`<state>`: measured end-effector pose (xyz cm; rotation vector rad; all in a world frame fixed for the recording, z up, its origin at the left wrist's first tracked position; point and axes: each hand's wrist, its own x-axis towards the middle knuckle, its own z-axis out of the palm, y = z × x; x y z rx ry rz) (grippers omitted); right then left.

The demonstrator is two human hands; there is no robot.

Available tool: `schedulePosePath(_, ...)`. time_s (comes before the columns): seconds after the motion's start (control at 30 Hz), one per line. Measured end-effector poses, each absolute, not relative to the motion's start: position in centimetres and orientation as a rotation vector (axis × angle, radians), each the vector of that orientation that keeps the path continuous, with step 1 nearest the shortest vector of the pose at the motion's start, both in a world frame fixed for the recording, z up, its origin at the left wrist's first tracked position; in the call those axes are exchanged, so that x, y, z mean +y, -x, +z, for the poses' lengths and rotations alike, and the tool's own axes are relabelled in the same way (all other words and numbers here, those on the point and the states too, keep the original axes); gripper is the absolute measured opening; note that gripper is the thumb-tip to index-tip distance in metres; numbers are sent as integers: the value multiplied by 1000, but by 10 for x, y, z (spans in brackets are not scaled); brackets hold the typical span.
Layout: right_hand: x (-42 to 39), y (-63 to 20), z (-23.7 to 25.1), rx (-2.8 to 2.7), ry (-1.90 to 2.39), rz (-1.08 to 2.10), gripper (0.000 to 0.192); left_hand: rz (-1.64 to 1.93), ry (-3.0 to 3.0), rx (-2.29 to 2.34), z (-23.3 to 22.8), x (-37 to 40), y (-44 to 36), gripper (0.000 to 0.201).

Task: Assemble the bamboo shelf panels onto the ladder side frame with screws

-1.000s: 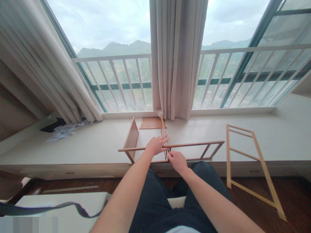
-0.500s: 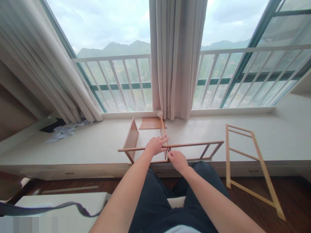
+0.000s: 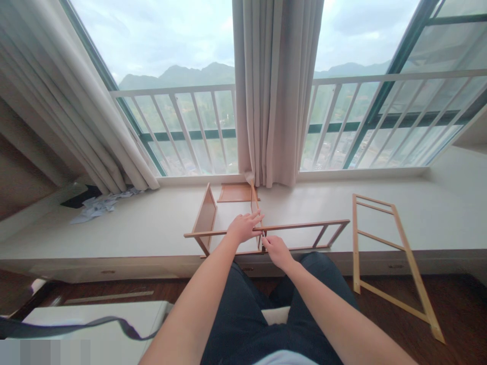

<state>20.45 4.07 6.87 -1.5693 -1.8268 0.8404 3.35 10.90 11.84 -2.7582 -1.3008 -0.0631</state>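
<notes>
Left hand (image 3: 243,227) presses flat on the light-brown slatted wooden shelf frame (image 3: 304,226), steadying it on the white window ledge (image 3: 152,223). Right hand (image 3: 277,250), just below that joint, pinches something small (tool or fastener, cannot tell which), presumably driving it in.

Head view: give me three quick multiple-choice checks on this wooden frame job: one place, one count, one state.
1. Where is the spare ladder-like frame?
A. Leaning on the ledge, right of the hands
B. Flat on the ledge, left
C. Hung on the curtain

2. How many hands are at the wooden frame assembly?
A. None
B. One
C. Two

3. The left hand is:
A. Raised clear
B. Laid on the top rail
C. Gripping the curtain

Answers: 1 A, its foot is on the floor by the window ledge; 2 C, the right hand is also there; 3 B, fingers spread over the rail.
</notes>
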Motion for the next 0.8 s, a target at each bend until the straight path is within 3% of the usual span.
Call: schedulePosePath(0.8, 38, -198, 57, -1191, 1250, 1701, 46, -59, 2757, -1300, 119, 108, -33, 66)
